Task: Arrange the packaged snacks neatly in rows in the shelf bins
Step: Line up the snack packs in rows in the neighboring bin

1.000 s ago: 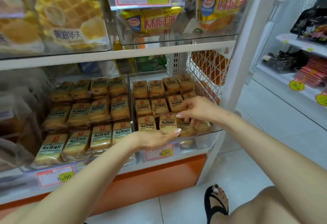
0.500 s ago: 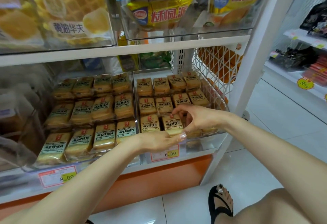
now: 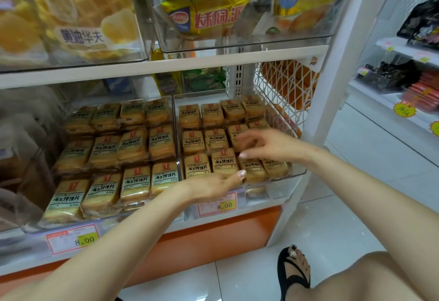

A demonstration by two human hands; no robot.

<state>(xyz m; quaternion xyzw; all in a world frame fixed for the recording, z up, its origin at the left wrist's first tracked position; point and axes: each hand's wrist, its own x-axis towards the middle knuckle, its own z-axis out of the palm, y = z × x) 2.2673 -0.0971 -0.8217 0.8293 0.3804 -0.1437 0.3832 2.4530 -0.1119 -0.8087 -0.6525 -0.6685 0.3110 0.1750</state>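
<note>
Tan packaged snacks lie in rows in two clear shelf bins. The left bin [image 3: 31, 227] holds three rows of packs [image 3: 135, 184]. More rows of packs [image 3: 197, 166] fill the right bin [image 3: 298, 172]. My left hand [image 3: 211, 185] lies flat and open at the front edge of the right bin, its thumb tip against a front-row pack. My right hand [image 3: 268, 146] hovers over the right bin's middle and front rows, fingers loosely spread and blurred, holding nothing that I can see. It hides parts of the packs beneath it.
Above are clear bins of yellow pie packs [image 3: 206, 15] and waffle packs [image 3: 80, 15]. Price tags [image 3: 217, 204] hang on the shelf front. A white lattice panel [image 3: 280, 91] and shelf post [image 3: 332, 86] bound the right side. My sandalled foot [image 3: 294, 269] is on the tiled floor.
My right hand has lifted from the front-row packs at the bin's right and shifted back over the middle row, fingers loosened. The left hand stays at the bin's front edge.
</note>
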